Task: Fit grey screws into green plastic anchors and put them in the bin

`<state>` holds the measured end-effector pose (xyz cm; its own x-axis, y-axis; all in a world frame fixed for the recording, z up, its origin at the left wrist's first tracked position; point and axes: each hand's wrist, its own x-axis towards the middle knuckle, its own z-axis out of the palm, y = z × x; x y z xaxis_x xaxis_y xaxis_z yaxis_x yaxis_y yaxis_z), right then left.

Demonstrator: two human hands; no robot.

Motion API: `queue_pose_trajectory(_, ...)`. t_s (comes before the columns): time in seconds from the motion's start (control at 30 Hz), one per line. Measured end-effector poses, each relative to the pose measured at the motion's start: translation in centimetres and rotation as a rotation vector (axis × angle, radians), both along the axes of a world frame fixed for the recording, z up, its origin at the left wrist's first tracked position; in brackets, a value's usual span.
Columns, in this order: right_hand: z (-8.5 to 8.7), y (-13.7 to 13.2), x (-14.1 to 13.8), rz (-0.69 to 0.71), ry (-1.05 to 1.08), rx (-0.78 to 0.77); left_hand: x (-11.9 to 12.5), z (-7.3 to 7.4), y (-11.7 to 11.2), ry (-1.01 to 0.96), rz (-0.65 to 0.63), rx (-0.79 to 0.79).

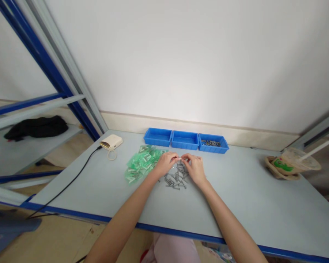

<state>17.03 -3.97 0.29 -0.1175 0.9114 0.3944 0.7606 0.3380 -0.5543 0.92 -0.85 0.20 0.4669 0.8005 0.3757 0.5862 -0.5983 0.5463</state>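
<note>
Grey table (252, 204): one blue bin (214, 149) holds fasteners (211, 143); hands (166, 163) (195, 168) pinch a white piece (179, 158)

Dull metal screws (177, 180), crinkled, glossy plastic packaging (142, 164), smooth plastic trays (185, 145), smooth matt tabletop (252, 197)

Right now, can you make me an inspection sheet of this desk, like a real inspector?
Surface: grey tabletop, blue front edge.
Job's things: loose metal screws; green bag of white bits; three blue bins, the right one holding metal pieces.
Clutter: cream device at left; drink cup with straw at right.
Hands: left hand and right hand, fingertips pinching a small white piece.
Cables: black cable from the cream device past the table edge.
Surroundings: white wall, blue frame, black cloth on a shelf.
</note>
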Motion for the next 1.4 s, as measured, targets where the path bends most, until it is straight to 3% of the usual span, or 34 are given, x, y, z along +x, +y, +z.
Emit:
queue_pose_trajectory(0.2, 0.8, -0.7, -0.1, -0.013, -0.154, 0.093, 0.0, 0.2, -0.3, -0.019, 0.027, -0.053)
queue_pose_trajectory(0.33, 1.0, -0.7, 0.1, -0.049, -0.213, 0.082, 0.0, 0.5, -0.5, -0.081, 0.000, -0.132)
queue_pose_trajectory(0.5, 0.9, -0.6, 0.3, -0.051, -0.305, 0.086, 0.2, 0.5, -0.4, -0.022, 0.045, -0.112)
queue_pose_trajectory(0.93, 0.8, -0.4, 0.6, 0.072, -0.343, 0.107, 0.2, 0.7, -0.9, 0.030, 0.033, -0.118)
queue_pose_trajectory(1.2, 0.9, -0.5, 1.1, 0.024, -0.412, 0.007, 0.6, 0.5, -0.8, 0.016, 0.011, -0.196)
queue_pose_trajectory(1.4, 0.9, -0.6, 0.9, 0.002, -0.409, 0.006, 0.4, 1.0, -1.0, 0.026, 0.009, -0.148)
